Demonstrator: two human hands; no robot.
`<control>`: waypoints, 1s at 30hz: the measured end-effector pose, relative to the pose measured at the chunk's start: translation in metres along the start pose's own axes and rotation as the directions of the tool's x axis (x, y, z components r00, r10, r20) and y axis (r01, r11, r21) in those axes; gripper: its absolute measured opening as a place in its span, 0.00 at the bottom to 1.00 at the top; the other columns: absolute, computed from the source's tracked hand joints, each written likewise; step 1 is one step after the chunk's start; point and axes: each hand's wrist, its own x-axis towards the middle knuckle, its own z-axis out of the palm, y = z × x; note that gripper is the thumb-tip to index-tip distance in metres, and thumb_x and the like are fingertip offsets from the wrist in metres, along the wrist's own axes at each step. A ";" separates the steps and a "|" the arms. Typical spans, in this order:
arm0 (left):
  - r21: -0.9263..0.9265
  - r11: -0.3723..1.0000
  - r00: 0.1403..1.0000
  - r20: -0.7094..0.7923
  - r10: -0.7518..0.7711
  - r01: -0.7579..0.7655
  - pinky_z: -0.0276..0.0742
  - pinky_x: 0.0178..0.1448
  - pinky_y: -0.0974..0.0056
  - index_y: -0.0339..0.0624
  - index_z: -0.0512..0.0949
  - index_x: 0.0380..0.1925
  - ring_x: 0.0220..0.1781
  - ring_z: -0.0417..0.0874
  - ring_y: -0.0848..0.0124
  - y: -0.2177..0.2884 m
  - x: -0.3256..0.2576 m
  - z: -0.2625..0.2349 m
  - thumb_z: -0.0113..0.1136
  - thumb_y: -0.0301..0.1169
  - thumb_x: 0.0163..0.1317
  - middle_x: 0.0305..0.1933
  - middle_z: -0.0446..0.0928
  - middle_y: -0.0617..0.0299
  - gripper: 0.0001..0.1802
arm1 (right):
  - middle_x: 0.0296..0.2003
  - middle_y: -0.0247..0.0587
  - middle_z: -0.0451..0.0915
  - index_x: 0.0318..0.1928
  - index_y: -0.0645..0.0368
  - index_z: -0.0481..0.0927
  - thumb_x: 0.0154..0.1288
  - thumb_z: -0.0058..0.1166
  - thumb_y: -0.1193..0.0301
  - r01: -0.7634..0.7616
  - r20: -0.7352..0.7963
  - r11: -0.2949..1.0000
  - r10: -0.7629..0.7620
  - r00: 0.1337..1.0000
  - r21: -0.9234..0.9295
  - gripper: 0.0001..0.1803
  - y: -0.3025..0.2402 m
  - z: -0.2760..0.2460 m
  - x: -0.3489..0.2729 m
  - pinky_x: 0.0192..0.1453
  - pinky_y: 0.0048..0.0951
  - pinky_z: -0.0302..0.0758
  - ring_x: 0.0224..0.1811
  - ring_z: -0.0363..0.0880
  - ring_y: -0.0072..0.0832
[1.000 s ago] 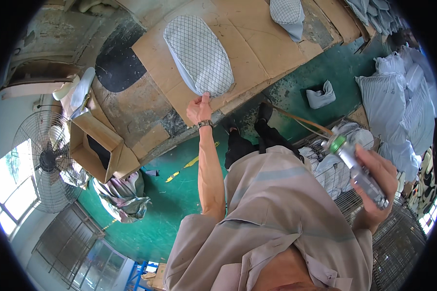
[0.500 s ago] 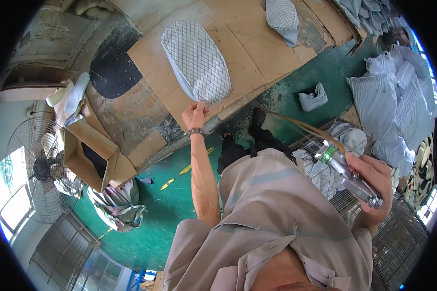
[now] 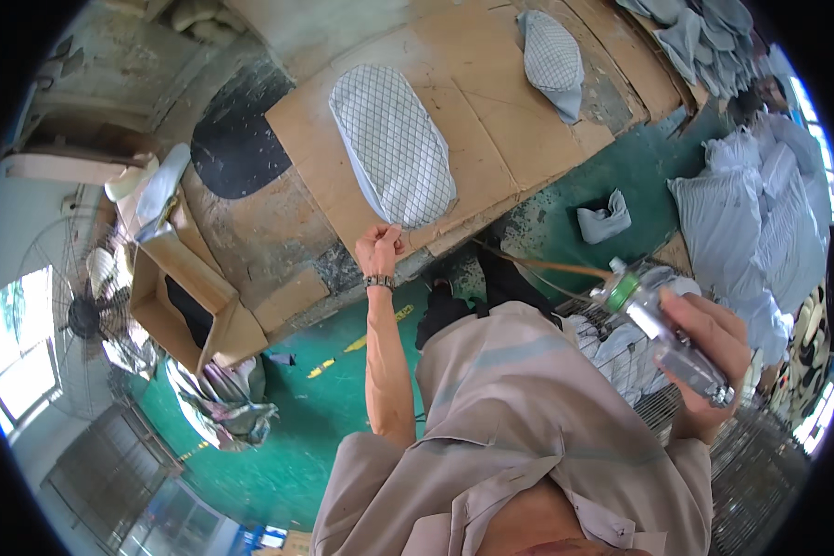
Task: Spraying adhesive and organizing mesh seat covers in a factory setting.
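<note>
A white oblong pad with a dark diamond grid [image 3: 394,139] lies on flattened cardboard [image 3: 486,148] on the worktable. At its near end is my left hand [image 3: 380,252], fingers pinched together. Whatever sits between those fingertips is too small to make out. My right hand [image 3: 713,343] is wrapped round a silver spray gun [image 3: 653,320] with a green ring, held out to the right, away from the table. A brown hose [image 3: 556,266] runs beside the gun toward the table edge.
A second grid-patterned piece [image 3: 553,63] lies farther right on the table. An open cardboard box [image 3: 185,301] and a caged fan [image 3: 85,317] stand at the left. At the right are stuffed white sacks [image 3: 723,213], a wire cage [image 3: 760,473] and a grey-white bundle [image 3: 604,217] on the floor.
The table and pad appear slightly lower and farther right as the view shifts. My left hand stays pinched at the pad's near end; my right still grips the spray gun.
</note>
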 end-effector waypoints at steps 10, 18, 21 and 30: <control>0.334 0.941 0.990 -0.105 0.095 -0.055 0.78 0.26 0.69 0.32 0.81 0.25 0.20 0.79 0.74 0.020 -0.013 0.008 0.64 0.32 0.55 0.18 0.78 0.60 0.11 | 0.41 0.48 0.84 0.53 0.63 0.84 0.49 0.67 0.63 0.078 -0.044 0.997 -0.079 0.996 -0.021 0.29 0.021 -0.024 0.051 0.49 0.30 0.72 0.42 0.81 0.34; 0.363 0.931 0.991 -0.098 0.087 -0.046 0.76 0.25 0.69 0.32 0.81 0.26 0.19 0.78 0.75 0.029 -0.016 0.020 0.64 0.32 0.55 0.18 0.77 0.60 0.11 | 0.25 0.44 0.78 0.54 0.66 0.82 0.55 0.60 0.57 0.391 0.033 0.917 -0.389 0.920 -0.080 0.30 0.038 -0.037 0.068 0.30 0.28 0.72 0.25 0.79 0.32; 0.207 0.976 0.994 -0.068 0.080 -0.065 0.74 0.23 0.68 0.32 0.80 0.27 0.19 0.77 0.74 0.046 -0.031 0.025 0.64 0.31 0.57 0.18 0.75 0.61 0.11 | 0.27 0.45 0.79 0.54 0.66 0.82 0.55 0.59 0.59 0.339 -0.079 0.932 -0.350 0.933 -0.129 0.30 0.038 -0.034 0.073 0.31 0.28 0.73 0.26 0.80 0.33; -0.354 0.927 0.989 -0.110 0.094 -0.128 0.73 0.21 0.66 0.37 0.75 0.23 0.18 0.74 0.71 0.088 -0.041 0.037 0.57 0.26 0.59 0.17 0.68 0.65 0.07 | 0.41 0.49 0.84 0.53 0.66 0.84 0.45 0.68 0.64 0.054 -0.063 0.992 -0.047 0.997 0.118 0.32 0.049 -0.035 0.047 0.49 0.29 0.74 0.42 0.82 0.36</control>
